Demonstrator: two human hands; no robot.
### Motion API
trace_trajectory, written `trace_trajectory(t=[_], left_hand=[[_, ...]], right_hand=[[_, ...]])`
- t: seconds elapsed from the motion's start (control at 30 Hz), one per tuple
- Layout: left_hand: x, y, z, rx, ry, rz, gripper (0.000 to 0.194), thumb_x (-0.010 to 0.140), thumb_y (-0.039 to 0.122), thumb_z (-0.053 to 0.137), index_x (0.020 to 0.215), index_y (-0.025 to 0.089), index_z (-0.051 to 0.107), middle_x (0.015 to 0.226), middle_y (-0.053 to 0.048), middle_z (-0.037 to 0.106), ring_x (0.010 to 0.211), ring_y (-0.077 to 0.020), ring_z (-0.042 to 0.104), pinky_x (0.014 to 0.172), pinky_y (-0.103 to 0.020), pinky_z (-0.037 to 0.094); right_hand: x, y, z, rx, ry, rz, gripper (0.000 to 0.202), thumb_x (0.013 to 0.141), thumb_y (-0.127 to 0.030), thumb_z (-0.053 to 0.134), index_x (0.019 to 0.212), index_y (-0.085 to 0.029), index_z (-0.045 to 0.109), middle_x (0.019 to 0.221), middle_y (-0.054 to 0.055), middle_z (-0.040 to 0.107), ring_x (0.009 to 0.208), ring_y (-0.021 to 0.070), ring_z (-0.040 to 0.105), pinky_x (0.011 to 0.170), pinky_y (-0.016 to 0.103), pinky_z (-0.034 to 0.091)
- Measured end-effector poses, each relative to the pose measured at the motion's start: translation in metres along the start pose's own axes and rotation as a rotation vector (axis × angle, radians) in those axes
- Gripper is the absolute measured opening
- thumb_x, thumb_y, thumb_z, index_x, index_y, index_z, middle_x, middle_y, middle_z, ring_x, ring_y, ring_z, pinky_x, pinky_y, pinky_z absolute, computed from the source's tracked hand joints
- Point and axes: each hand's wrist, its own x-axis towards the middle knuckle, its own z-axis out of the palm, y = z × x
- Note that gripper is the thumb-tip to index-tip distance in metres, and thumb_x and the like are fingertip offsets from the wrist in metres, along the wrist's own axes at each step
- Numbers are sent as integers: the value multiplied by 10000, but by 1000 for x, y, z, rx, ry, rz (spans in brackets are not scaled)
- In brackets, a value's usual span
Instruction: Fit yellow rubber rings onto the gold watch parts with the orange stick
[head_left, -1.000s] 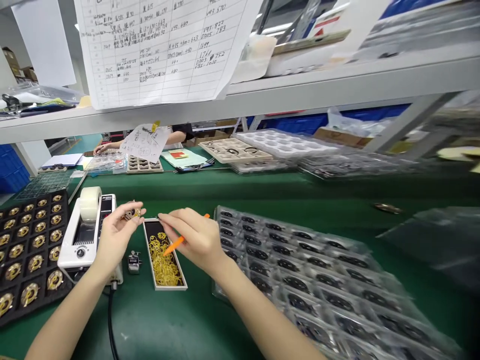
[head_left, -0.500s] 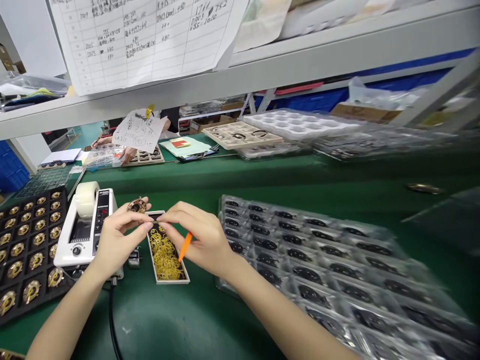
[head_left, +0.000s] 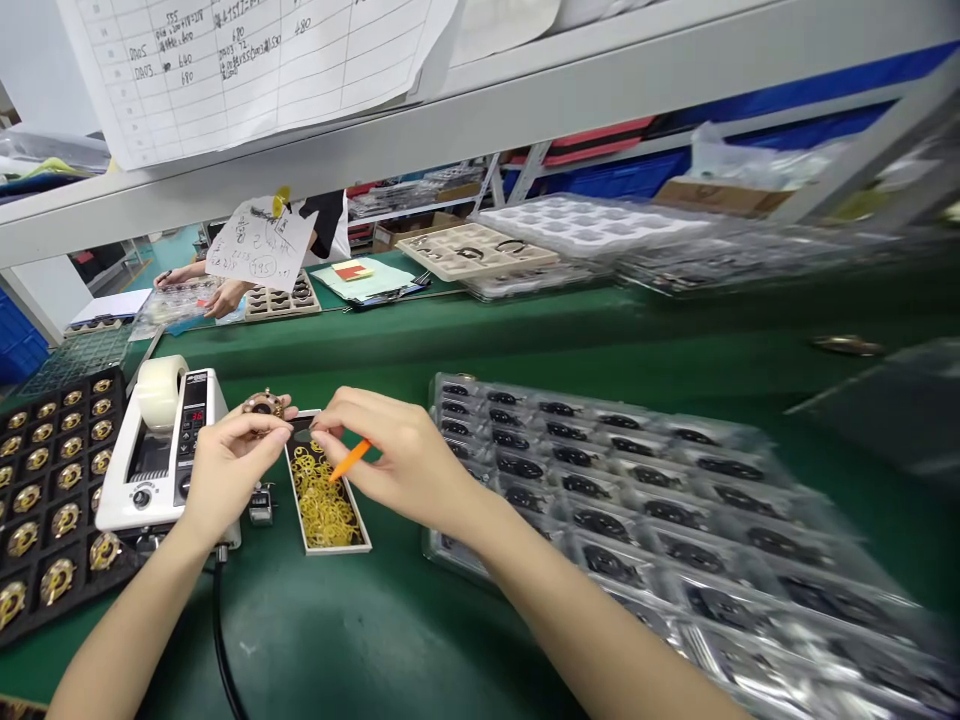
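Note:
My left hand [head_left: 234, 458] is closed, its thumb and fingers pinching a round bronze-coloured watch-like part [head_left: 264, 403] that shows above the fingertips. My right hand [head_left: 401, 455] is closed around an orange stick-like tool [head_left: 349, 460], which slants out below the fingers; its far end is hidden in the hand. Both sets of fingertips hover near the far end of a narrow white box [head_left: 336, 550], a small gap apart. In the box lies a heap of yellow ring-shaped pieces [head_left: 324, 505]. Whether the right fingertips also pinch something small cannot be made out.
A white tape dispenser [head_left: 120, 510] stands left of the box, a small metal part [head_left: 261, 505] beside it. Black foam tray [head_left: 45, 545] with gold round parts lies far left; clear plastic trays [head_left: 600, 490] fill the right. Beyond the shelf, a co-worker's hands [head_left: 225, 298] handle plastic trays.
My right fingertips have drawn slightly apart from my left ones, and the orange tool now lies flatter. The watch-like part has turned in my left hand. The whole view has shifted a little.

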Motion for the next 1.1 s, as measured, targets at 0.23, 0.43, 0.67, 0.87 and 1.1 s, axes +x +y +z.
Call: trace_trajectory(t=[0.23, 0.43, 0.67, 0.87, 1.1], left_hand=[[3, -12, 0, 82, 1, -67, 113, 766, 265, 699, 787, 182, 772, 1030, -107, 733, 1065, -258, 655, 988, -432, 492], [2, -11, 0, 203, -8, -17, 119, 768, 252, 674, 781, 193, 777, 994, -104, 724, 1040, -264, 656, 922, -417, 518], [-2, -14, 1, 426, -44, 66, 73, 750, 215, 691, 690, 202, 730, 918, -67, 706, 938, -253, 658, 852, -393, 503], [0, -14, 2, 219, -101, -74, 127, 788, 272, 642, 760, 185, 731, 942, -75, 655, 956, -230, 639, 767, -339, 563], [0, -3, 2, -103, -121, -262, 137, 811, 275, 640, 893, 185, 702, 1074, -49, 627, 970, -209, 674, 852, -350, 582]], right_hand=[[0, 8, -14, -6, 71, 134, 151, 885, -127, 512, 753, -194, 544, 707, 7, 575, 618, 122, 535, 573, 238, 397], [1, 10, -11, -68, 68, 148, 148, 884, -139, 511, 750, -191, 547, 705, 5, 578, 616, 125, 538, 557, 235, 390], [0, 13, -12, -93, 88, 166, 149, 883, -147, 510, 745, -194, 543, 706, 2, 582, 615, 125, 537, 562, 236, 386], [1, 11, -13, -63, 74, 179, 149, 868, -135, 508, 735, -195, 539, 706, 3, 567, 616, 126, 515, 555, 242, 360], [2, 4, -11, 212, 58, 385, 145, 850, -192, 523, 717, -186, 580, 683, -11, 529, 580, 109, 446, 547, 252, 331]])
